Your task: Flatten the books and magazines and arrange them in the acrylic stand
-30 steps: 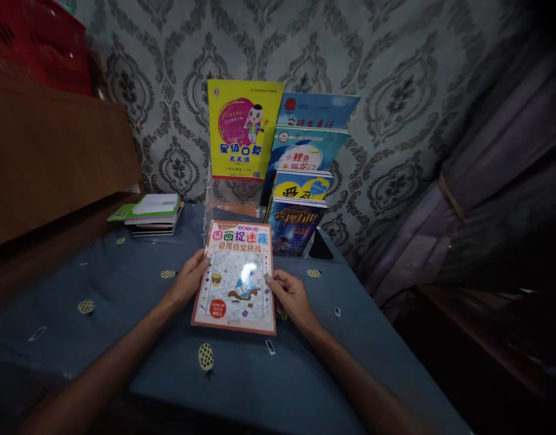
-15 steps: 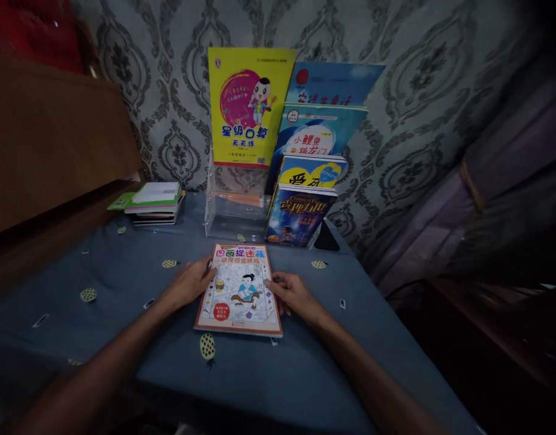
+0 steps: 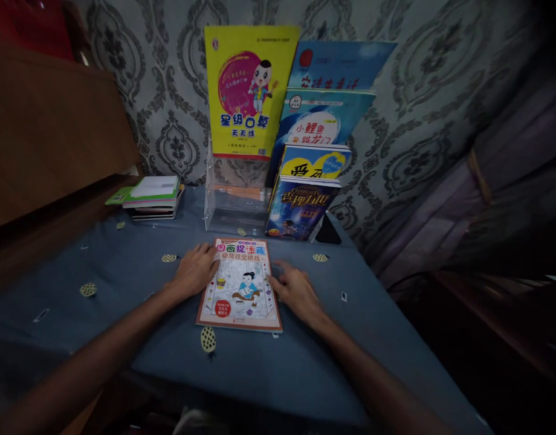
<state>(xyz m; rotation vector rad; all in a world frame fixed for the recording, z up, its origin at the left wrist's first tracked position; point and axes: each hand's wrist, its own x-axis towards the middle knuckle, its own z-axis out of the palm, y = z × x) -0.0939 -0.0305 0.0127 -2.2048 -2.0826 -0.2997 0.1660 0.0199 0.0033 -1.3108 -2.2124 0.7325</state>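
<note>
A thin picture-puzzle book [image 3: 242, 302] with a drawn figure in blue on its cover lies face up on the cloth-covered table [image 3: 137, 269]. My left hand [image 3: 195, 269] is at the book's upper left edge, fingers bent and closed against it. On the opposite edge, my right hand [image 3: 300, 296] holds the book's side, its thumb tip over the cover's border and its index finger bent along the edge. The undersides of both hands are hidden.
Behind the book stands a clear acrylic rack [image 3: 235, 208] holding a yellow workbook [image 3: 251, 90]. Beside it, several books [image 3: 300, 208] stand in tiers, with a dark phone-like object [image 3: 327, 231] to their right. A stack of books [image 3: 153, 196] lies at the back left.
The view has tilted down and come slightly closer. My left hand has slid up the book's edge, and my right fingers have shifted from beneath to beside it. The book now lies flatter.
</note>
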